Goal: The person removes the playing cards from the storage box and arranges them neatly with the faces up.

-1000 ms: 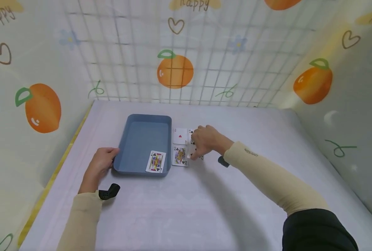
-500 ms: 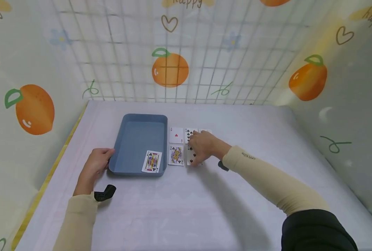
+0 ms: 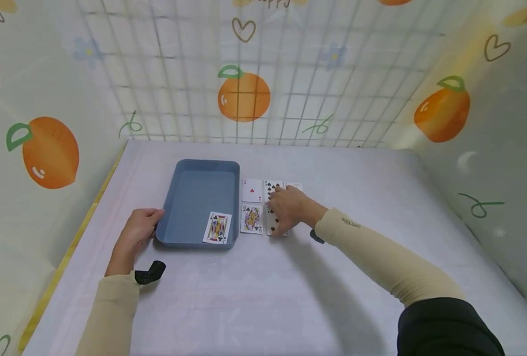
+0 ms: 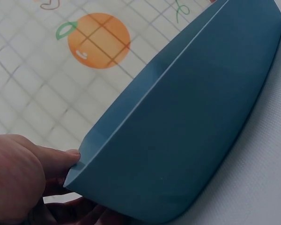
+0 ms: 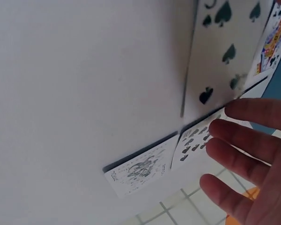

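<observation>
My left hand [image 3: 140, 228] grips the near-left rim of a blue-grey tray [image 3: 201, 165], thumb on the rim and fingers below it in the left wrist view. A face card [image 3: 217, 228] with black clubs lies in the tray's near-right corner. My right hand [image 3: 292, 206] spans a five of spades [image 5: 220, 56], with a fingertip at one short edge and the thumb at the opposite end. This card lies beside another face card [image 3: 252, 219]. Behind them are an ace of hearts [image 3: 252, 190], a spade card with several pips [image 3: 271, 187] and a joker [image 5: 141, 168].
A white cloth [image 3: 228, 306] covers the table, with a yellow strip [image 3: 74, 247] along its left edge. A curtain printed with oranges hangs before a wire grid [image 3: 285, 94] at the back. Similar printed sheets stand at both sides.
My right hand has lowered the five of spades flat beside the face card, which uncovers the joker behind. Over the last half second both hands stay nearly still; the head view shifts slightly.
</observation>
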`<move>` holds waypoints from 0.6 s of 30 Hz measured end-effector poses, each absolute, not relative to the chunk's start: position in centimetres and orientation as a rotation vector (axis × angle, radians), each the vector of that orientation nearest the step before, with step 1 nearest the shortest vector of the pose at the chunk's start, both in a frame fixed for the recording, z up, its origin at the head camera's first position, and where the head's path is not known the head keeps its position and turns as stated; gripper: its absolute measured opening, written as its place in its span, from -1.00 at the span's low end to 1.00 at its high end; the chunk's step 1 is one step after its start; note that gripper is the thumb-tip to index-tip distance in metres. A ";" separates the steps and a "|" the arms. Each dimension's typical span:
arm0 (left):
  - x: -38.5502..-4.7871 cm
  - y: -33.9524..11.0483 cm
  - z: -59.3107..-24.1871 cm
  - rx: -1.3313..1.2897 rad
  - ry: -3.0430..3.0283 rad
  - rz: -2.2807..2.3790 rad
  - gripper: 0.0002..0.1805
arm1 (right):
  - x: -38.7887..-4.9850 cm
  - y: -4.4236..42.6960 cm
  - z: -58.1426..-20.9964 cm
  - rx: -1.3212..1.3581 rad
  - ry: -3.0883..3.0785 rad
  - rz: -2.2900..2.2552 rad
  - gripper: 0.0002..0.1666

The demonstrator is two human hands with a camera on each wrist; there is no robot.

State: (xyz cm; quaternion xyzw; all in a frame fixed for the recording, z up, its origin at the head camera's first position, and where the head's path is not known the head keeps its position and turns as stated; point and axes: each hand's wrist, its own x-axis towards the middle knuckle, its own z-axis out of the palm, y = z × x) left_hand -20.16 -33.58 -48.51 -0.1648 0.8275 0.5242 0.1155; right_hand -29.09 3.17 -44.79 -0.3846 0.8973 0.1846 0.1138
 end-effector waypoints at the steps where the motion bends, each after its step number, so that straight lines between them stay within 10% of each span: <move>1: -20.2 -33.6 -48.5 -0.483 2.425 1.533 -0.46 | -29.1 3.2 -44.8 -1.127 2.633 0.545 -0.09; 18: -20.2 -33.7 -48.7 -0.509 2.408 1.559 -0.46 | -29.7 1.5 -41.9 -1.159 2.784 0.274 0.11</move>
